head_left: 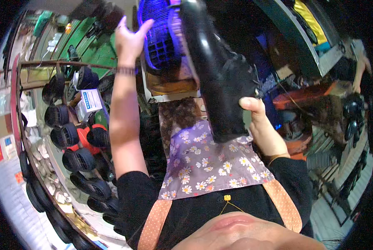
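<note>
My right hand (256, 114) is closed on a black leather lace-up shoe (219, 71), which slants across the middle in front of my apron. The thumb shows at the shoe's edge; the other fingers are mostly hidden behind it. Farther up, my left hand (130, 41) is raised with thumb and fingers apart. Its thumb overlaps the edge of a dark shoe sole (159, 46) with a grid tread, lit bright blue-violet. Whether the thumb touches that sole I cannot tell. Below the sole is a brownish wooden-looking block (172, 85).
At left, a rack (72, 64) carries several black soles (79, 159) and a white box (89, 101). A grey machine housing (294, 33) rises at upper right, with yellow cloth (309, 21) beyond. Another person's arm (360, 66) shows at far right, above black shoes (353, 108).
</note>
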Motion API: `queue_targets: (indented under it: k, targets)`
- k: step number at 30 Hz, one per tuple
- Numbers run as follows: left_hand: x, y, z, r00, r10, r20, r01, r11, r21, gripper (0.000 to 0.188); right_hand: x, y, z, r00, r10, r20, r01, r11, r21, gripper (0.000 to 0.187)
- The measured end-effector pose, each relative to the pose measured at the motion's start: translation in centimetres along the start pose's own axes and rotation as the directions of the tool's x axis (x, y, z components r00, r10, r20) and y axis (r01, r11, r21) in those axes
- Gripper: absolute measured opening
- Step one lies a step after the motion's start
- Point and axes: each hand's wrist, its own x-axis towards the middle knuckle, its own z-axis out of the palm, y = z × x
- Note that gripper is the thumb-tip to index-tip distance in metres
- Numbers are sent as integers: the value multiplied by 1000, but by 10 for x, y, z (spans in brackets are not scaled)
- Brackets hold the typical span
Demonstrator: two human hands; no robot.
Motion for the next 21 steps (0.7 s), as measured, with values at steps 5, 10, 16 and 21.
queue_targets:
  k: [5,10,16,21]
  targets:
    - [51,-40,52,577,-103,810,779,367,-508,36,-4,2,-15,999,-36,-41,37,999,21,85]
    - [28,-42,39,870,-128,476,492,169,-854,28,2,7,-9,995,-23,-92,11,991,-131,90]
    - [-44,4,-27,981,-107,164,118,-343,-932,48,-1,2,0,977,-210,34,188,774,-605,98]
    - [-118,21,-51,947,-321,-34,-3,98,-995,54,1,5,18,870,-289,401,492,431,-757,103]
